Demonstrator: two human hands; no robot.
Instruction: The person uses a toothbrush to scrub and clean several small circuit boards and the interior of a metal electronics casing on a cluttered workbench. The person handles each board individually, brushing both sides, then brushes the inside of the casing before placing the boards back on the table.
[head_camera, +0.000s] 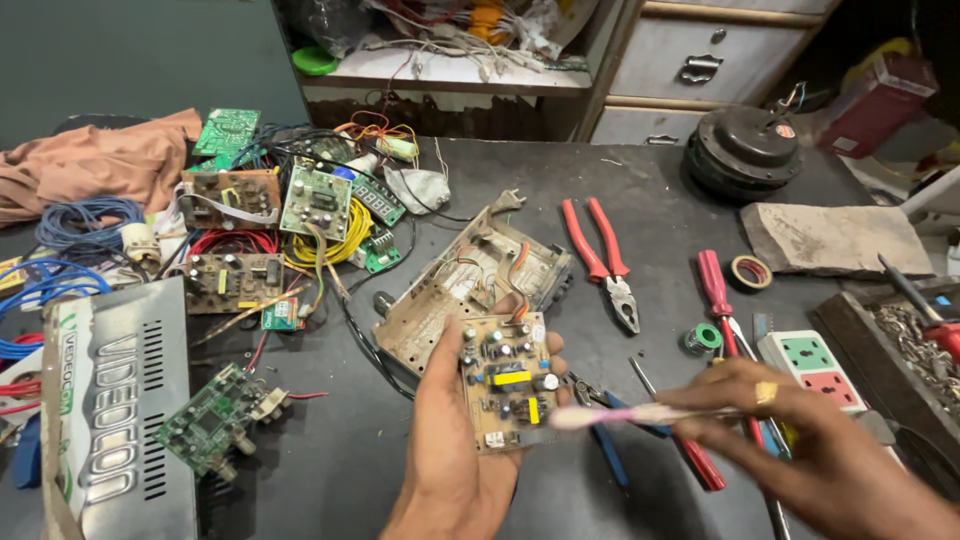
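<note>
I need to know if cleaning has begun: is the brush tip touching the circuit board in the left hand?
Cannot tell. In the head view the pale brush in the right hand ends at the circuit board's right edge, but motion blur hides any contact or gap.

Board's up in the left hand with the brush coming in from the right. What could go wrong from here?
1. The left hand holds the board from below and by its edge only; a push from the brush could tip it.
2. Wires tie the board to the open case; pulling may strain them.
3. The right hand hovers over screwdrivers and could knock them.
</note>
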